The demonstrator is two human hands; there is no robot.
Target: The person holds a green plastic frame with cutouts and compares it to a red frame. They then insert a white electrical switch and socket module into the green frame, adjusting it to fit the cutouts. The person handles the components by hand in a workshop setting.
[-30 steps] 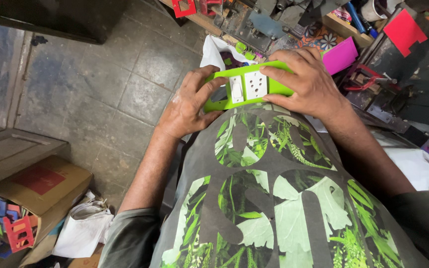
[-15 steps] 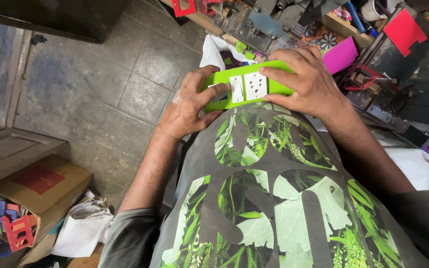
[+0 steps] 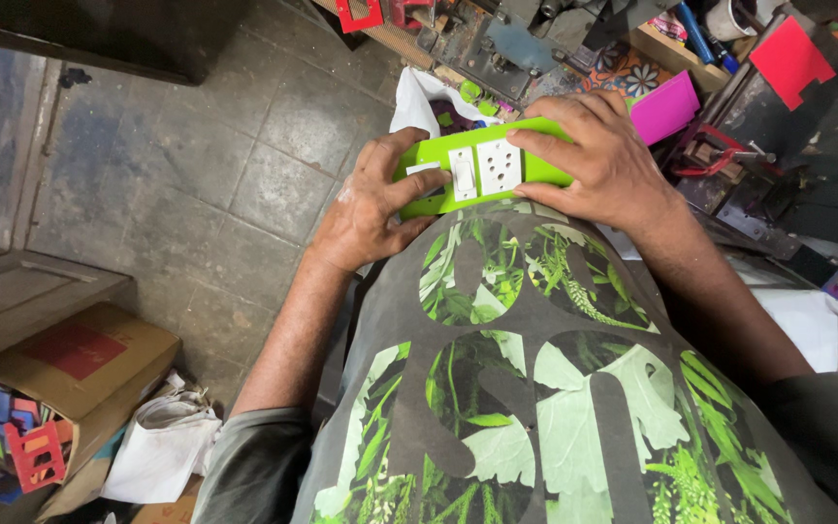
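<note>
I see a bright green switch plate (image 3: 482, 167) with white switch and socket inserts, and a grey shirt (image 3: 535, 388) printed with green leaves. A magenta panel (image 3: 666, 107) sits beside a red one (image 3: 788, 58); the floor (image 3: 196, 165) is dull grey stone, the cardboard box (image 3: 70, 364) brown with a red patch

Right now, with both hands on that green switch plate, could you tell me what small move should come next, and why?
Probably press the left thumb down on the white switch. The left hand and right hand already grip the green plate at both ends against the belly, so it looks braced, and the left thumb lies just beside the switch, next to the white socket.
</note>
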